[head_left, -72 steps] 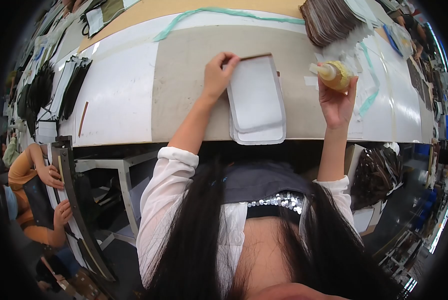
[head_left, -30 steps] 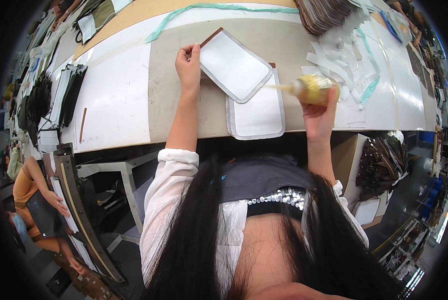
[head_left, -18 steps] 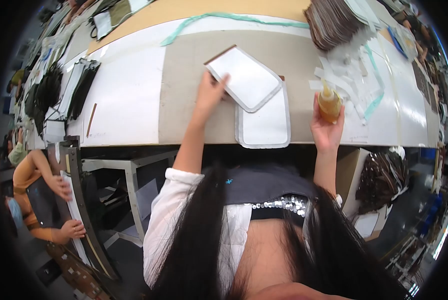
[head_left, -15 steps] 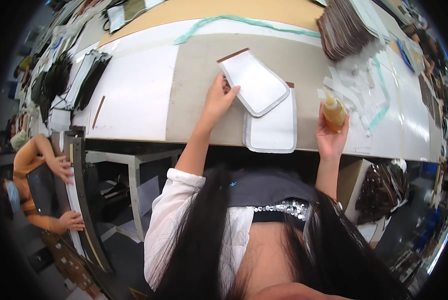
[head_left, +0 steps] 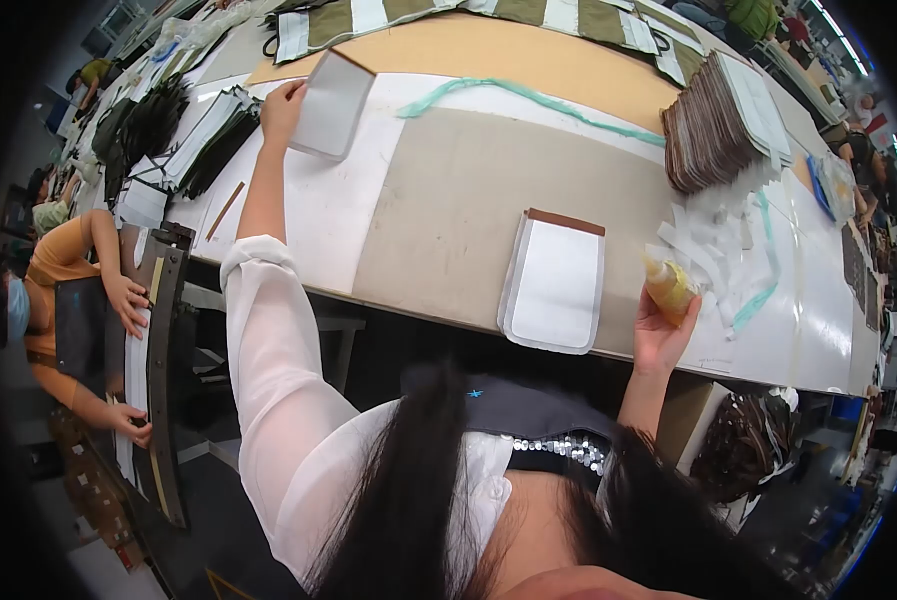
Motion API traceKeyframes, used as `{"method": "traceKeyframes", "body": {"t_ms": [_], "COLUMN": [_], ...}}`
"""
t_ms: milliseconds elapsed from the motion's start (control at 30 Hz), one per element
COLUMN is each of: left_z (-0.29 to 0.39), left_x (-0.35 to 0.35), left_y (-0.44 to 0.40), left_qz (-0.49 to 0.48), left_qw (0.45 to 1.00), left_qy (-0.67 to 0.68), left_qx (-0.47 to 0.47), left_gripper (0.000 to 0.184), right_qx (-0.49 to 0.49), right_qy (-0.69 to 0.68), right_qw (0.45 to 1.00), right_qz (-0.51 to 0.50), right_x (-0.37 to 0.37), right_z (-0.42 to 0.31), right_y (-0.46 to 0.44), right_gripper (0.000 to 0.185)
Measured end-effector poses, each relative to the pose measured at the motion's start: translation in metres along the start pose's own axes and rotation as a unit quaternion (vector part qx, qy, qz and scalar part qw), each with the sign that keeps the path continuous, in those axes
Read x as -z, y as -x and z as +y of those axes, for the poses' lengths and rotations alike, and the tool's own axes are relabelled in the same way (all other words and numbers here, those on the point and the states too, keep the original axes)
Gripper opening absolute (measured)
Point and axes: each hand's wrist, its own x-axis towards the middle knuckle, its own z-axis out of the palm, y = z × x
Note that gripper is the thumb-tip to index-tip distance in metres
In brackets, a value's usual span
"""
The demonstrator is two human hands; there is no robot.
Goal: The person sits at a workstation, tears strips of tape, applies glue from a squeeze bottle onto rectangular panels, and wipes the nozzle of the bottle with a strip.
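My left hand point(head_left: 283, 108), arm stretched to the far left, is closed on the edge of a white panel with a brown top strip point(head_left: 334, 108), tilted above the table. In my right hand point(head_left: 661, 335), at the table's front edge, is a squeeze bottle of yellowish liquid point(head_left: 670, 288), its nozzle pointing up and away from me. Between the hands lies another white panel with a grey border and brown top strip point(head_left: 558, 285), which looks doubled along its left side. It slightly overhangs the front edge of the grey mat point(head_left: 448, 230).
A tall stack of brown-edged panels point(head_left: 713, 130) stands at the back right, beside white scraps point(head_left: 703, 250) and green ribbon point(head_left: 508, 95). Dark and white pieces point(head_left: 213, 140) are piled at the left. A co-worker in orange point(head_left: 73, 250) works at the left.
My left hand has carried its panel from above the mat to the far left. The lying panel is now uncovered. My right hand still holds the bottle, and the view has shifted.
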Motion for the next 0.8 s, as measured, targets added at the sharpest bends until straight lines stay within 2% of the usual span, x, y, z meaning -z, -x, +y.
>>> {"method": "traceKeyframes", "body": {"t_ms": [33, 133, 233, 267, 333, 367, 400, 467, 533, 633, 800], "left_z": [-0.004, -0.042, -0.028, -0.008, 0.067, 0.105, 0.142, 0.191, 0.220, 0.243, 0.241], "left_x": [0.003, -0.005, -0.046, -0.063, -0.081, -0.087, -0.088, -0.096, -0.104, -0.107, -0.118], "left_y": [-0.004, -0.021, -0.014, 0.000, 0.051, 0.077, 0.108, 0.154, 0.186, 0.217, 0.240], "left_qz": [-0.004, 0.092, 0.104, 0.085, -0.074, -0.173, -0.233, -0.313, -0.342, -0.370, -0.354], "left_qw": [1.000, 0.994, 0.975, 0.979, 0.977, 0.961, 0.943, 0.900, 0.868, 0.862, 0.870], "left_qy": [-0.027, -0.055, -0.163, -0.084, 0.088, 0.162, 0.190, 0.196, 0.177, 0.183, 0.217], "left_qx": [0.009, -0.008, -0.113, -0.166, -0.180, -0.140, -0.145, -0.233, -0.314, -0.294, -0.267], "left_gripper": [0.031, 0.033, 0.033, 0.031, 0.027, 0.026, 0.025, 0.023, 0.019, 0.019, 0.024], "right_qx": [0.004, 0.021, 0.042, 0.038, 0.055, 0.063, 0.075, 0.094, 0.126, 0.144, 0.152], "right_qy": [0.006, 0.049, 0.071, 0.090, 0.123, 0.140, 0.175, 0.237, 0.304, 0.355, 0.402], "right_qw": [1.000, 0.999, 0.997, 0.995, 0.990, 0.987, 0.980, 0.961, 0.937, 0.914, 0.891], "right_qz": [0.002, 0.006, -0.008, -0.027, -0.036, -0.041, -0.061, -0.102, -0.113, -0.129, -0.149], "right_x": [-0.001, -0.002, -0.018, -0.022, -0.026, -0.027, -0.027, -0.031, -0.042, -0.060, -0.056], "right_z": [0.000, -0.003, -0.006, -0.009, -0.010, -0.010, -0.011, -0.011, -0.009, -0.002, 0.008], "right_y": [0.001, -0.001, -0.004, -0.007, -0.021, -0.029, -0.037, -0.054, -0.063, -0.062, -0.068], "right_gripper": [0.048, 0.053, 0.054, 0.058, 0.059, 0.060, 0.061, 0.063, 0.059, 0.055, 0.059]}}
